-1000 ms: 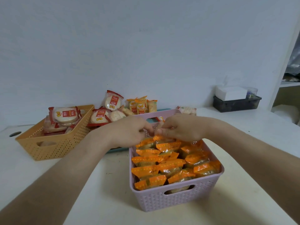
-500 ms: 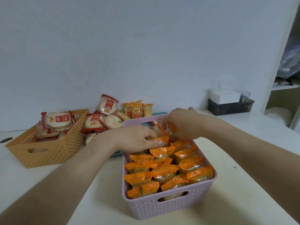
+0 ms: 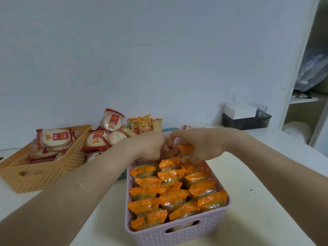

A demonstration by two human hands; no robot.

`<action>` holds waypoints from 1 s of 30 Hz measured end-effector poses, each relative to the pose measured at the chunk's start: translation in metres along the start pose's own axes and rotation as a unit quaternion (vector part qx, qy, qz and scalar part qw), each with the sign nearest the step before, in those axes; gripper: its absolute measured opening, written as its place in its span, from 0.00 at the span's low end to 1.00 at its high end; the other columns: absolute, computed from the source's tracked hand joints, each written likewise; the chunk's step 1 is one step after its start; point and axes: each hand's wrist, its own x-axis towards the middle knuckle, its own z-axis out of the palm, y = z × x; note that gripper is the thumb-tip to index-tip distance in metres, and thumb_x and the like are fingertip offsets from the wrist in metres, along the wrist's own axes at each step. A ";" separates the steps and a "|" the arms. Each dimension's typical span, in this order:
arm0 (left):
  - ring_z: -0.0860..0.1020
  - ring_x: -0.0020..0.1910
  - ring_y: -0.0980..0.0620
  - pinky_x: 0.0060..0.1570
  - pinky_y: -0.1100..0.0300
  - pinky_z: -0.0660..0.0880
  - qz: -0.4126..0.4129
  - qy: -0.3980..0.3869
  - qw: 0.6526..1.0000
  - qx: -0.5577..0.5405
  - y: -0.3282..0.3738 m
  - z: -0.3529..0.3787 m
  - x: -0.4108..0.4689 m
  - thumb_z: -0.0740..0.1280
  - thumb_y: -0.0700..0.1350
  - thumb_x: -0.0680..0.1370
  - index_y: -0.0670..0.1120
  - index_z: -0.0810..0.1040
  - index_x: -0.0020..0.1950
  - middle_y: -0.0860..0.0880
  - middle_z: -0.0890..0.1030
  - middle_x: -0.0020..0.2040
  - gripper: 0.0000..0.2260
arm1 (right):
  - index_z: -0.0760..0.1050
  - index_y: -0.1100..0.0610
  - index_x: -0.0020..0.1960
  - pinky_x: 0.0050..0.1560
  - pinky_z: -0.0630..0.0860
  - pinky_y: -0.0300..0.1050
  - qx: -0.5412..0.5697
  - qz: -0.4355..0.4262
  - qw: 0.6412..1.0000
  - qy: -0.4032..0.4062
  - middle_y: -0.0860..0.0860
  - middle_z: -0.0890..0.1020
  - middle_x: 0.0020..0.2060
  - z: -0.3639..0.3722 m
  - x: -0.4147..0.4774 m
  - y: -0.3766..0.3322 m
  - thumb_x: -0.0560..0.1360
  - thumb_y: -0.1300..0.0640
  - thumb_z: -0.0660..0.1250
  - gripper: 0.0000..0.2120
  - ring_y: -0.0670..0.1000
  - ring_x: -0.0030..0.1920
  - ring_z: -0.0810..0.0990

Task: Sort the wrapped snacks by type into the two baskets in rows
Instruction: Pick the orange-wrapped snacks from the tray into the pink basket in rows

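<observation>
A pink basket (image 3: 179, 236) stands in front of me, filled with rows of orange-wrapped snacks (image 3: 173, 196). Both hands meet over its far end. My right hand (image 3: 198, 144) pinches an orange-wrapped snack (image 3: 185, 149) there. My left hand (image 3: 150, 145) has its fingers curled against the right one; what it holds is hidden. A tan basket (image 3: 44, 174) at the left holds red-wrapped round crackers (image 3: 54, 138). More red-wrapped crackers (image 3: 112, 120) and a few orange packets (image 3: 144, 124) lie piled behind the baskets.
A dark tray (image 3: 246, 120) with a white tissue box (image 3: 239, 110) sits at the back right by the wall. A white shelf unit (image 3: 301, 96) stands at the far right. A teal tray edge (image 3: 122, 175) shows under my left forearm.
My hands have come together again at the basket's far end. The right hand has lifted an orange packet there, and the camera has drifted so the baskets sit lower and nearer.
</observation>
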 end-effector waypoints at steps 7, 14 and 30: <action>0.72 0.39 0.55 0.35 0.58 0.68 -0.022 0.151 0.986 0.061 -0.021 -0.014 -0.027 0.73 0.53 0.71 0.55 0.69 0.45 0.56 0.74 0.40 0.12 | 0.74 0.50 0.67 0.59 0.72 0.43 0.028 0.005 0.999 0.017 0.42 0.77 0.58 -0.011 0.023 -0.002 0.78 0.46 0.64 0.20 0.44 0.55 0.75; 0.78 0.35 0.52 0.33 0.58 0.72 -0.025 0.012 0.999 0.037 -0.028 -0.011 -0.047 0.64 0.63 0.76 0.50 0.80 0.41 0.50 0.81 0.36 0.18 | 0.81 0.58 0.57 0.53 0.81 0.48 0.070 0.067 0.989 -0.109 0.50 0.86 0.48 -0.025 0.053 -0.019 0.78 0.54 0.66 0.12 0.51 0.49 0.84; 0.78 0.43 0.62 0.47 0.62 0.75 0.046 -0.015 0.987 -0.155 -0.008 0.002 -0.048 0.60 0.59 0.80 0.53 0.83 0.52 0.57 0.83 0.45 0.16 | 0.70 0.58 0.69 0.63 0.69 0.48 -0.234 0.047 0.955 -0.177 0.56 0.75 0.64 0.014 0.094 -0.031 0.79 0.63 0.62 0.19 0.55 0.63 0.73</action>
